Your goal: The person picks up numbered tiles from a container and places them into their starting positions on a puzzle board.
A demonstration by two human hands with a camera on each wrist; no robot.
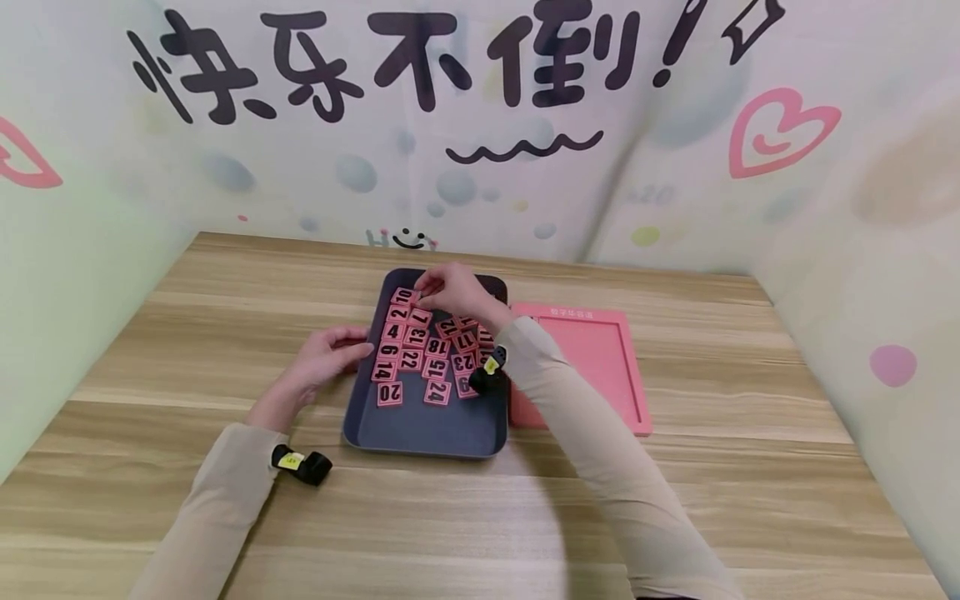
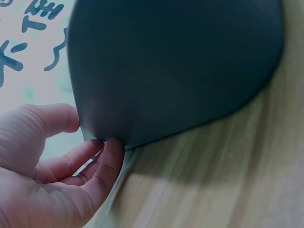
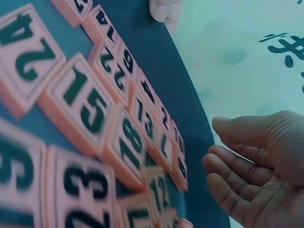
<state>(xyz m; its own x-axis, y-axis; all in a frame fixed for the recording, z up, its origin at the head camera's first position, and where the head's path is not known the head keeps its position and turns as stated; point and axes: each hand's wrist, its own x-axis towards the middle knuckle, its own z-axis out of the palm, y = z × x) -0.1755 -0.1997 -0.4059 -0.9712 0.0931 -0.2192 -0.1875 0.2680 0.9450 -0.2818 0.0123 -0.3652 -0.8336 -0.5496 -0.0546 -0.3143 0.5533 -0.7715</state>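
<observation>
A dark tray point(image 1: 427, 432) lies on the table with pink number tiles point(image 1: 437, 346) in it, laid in uneven rows at varied angles. My left hand point(image 1: 324, 360) holds the tray's left side; the left wrist view has the thumb and fingertips point(image 2: 111, 152) against its dark edge. Over the tray's far end is my right hand point(image 1: 456, 293), close to the tile marked 10 point(image 1: 403, 297) and the tile marked 7 point(image 1: 420, 318). In the right wrist view that hand point(image 3: 259, 166) has thumb and fingers apart, nothing seen between them. My right forearm hides some tiles.
Right beside the tray lies a flat pink frame point(image 1: 637, 379) with a raised rim, partly under my right sleeve point(image 1: 581, 425). A white printed backdrop point(image 1: 517, 192) stands behind the wooden table point(image 1: 420, 525). Black cameras point(image 1: 303, 464) sit on both wrists.
</observation>
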